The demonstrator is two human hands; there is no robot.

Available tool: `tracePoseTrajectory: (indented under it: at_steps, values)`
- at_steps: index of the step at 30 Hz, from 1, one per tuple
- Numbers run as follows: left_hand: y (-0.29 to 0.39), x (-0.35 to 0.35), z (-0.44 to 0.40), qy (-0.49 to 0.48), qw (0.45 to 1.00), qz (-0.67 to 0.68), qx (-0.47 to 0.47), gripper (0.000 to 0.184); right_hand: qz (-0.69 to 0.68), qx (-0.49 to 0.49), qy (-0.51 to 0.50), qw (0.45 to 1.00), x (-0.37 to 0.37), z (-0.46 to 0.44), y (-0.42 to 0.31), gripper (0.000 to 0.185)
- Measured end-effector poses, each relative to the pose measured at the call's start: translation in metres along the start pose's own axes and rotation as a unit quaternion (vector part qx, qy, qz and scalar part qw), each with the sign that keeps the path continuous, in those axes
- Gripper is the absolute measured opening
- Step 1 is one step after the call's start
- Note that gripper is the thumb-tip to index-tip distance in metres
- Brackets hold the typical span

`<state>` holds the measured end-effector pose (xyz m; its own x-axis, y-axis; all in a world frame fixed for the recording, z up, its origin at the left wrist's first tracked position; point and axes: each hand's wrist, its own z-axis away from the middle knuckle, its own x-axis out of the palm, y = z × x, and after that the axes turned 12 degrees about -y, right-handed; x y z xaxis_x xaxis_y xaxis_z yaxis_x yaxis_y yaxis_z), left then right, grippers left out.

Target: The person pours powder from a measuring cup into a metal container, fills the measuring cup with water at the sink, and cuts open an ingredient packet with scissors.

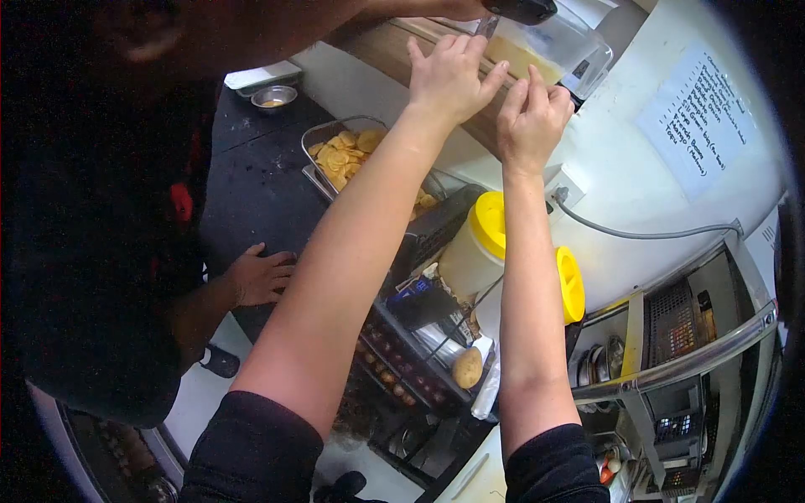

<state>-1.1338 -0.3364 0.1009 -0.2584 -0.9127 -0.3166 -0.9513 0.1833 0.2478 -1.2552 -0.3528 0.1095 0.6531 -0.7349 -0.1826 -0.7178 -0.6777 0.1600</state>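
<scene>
Clear plastic forms the container by the two raised hands: the left hand is spread and slack above the wooden shelf, nothing visible in its fingers, while the right hand stands at the container's near side with its index finger raised and the others bent, and I cannot tell whether it grips or merely touches. Something pale yellow lies in the container, which sits high at the far end of the shelf, probably why both arms are stretched so far. A co-worker's arm crosses the top toward a black object. Lower, a metal tray keeps yellow slices together on the dark counter, where the co-worker's hand rests, perhaps for support. By the right forearm, yellow lids top two tubs, likely to protect what is inside; a potato lies below them. A handwritten list hangs on the white wall, presumably for easy reading
</scene>
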Motion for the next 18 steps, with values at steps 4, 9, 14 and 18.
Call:
tracePoseTrajectory:
  at_steps: [4, 9, 14, 18]
  values:
    - [-0.0017, 0.0025, -0.002, 0.01, 1.0, 0.001, 0.012, 0.037, 0.001, -0.006, -0.003, 1.0, -0.0003, 0.0019, -0.0002, 0.026]
    - [0.0012, -0.0002, 0.0032, 0.026, 1.0, -0.008, -0.003, 0.033, 0.006, -0.023, -0.007, 1.0, -0.0016, 0.0036, -0.0007, 0.02]
    - [0.0019, -0.0004, 0.0041, 0.023, 1.0, 0.011, -0.009, 0.036, 0.0, -0.022, -0.011, 1.0, -0.0014, 0.0029, -0.0011, 0.014]
    - [0.0034, -0.0032, 0.0045, 0.014, 1.0, -0.003, -0.013, 0.036, -0.003, -0.017, -0.02, 1.0, -0.0035, 0.0039, -0.0011, 0.014]
